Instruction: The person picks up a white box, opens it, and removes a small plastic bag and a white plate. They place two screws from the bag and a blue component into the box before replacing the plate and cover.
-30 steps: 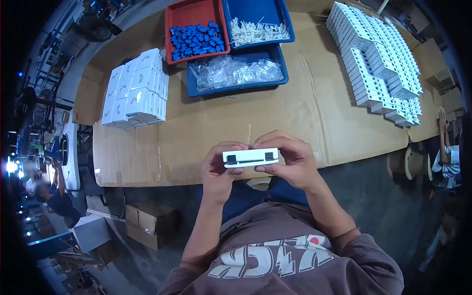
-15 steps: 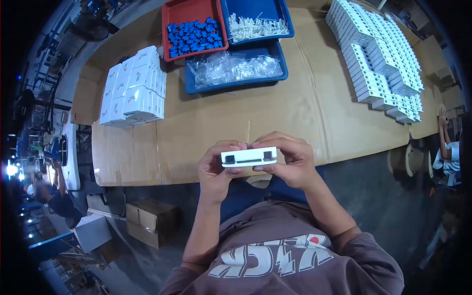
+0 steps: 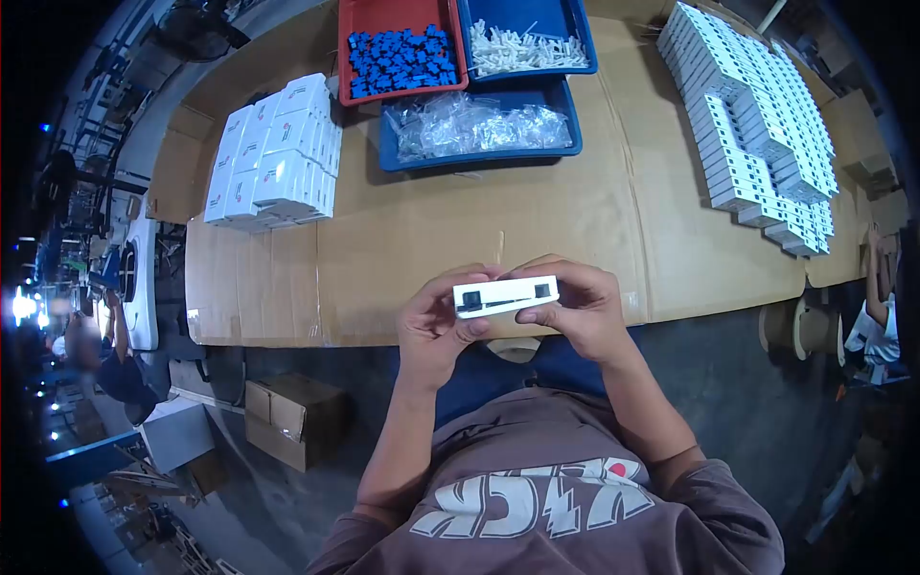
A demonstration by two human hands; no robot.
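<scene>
A white plastic housing (image 3: pixel 513 290) is held up between my two hands, just over the near edge of the cardboard-covered table. Its edge facing me has two dark square openings, one toward each end. A dark slit runs between them and looks thinner toward the right. My left hand (image 3: pixel 431 324) grips the left end, with the thumb below and the fingers above. At the right end my right hand (image 3: pixel 589 309) grips in the same way, thumb against the lower edge. The far side of the housing is hidden.
Behind my hands stand a red tray (image 3: pixel 343 57) of blue parts, a blue tray (image 3: pixel 592 48) of white parts and a blue tray (image 3: pixel 479 159) of clear plastic pieces. White boxes (image 3: pixel 273 158) are stacked left, rows of white housings (image 3: pixel 757 134) right. Other people are at both sides.
The housing has tilted, its right end now higher, and the slit has narrowed at the right. Both hands keep hold. The whole view has shifted slightly.
</scene>
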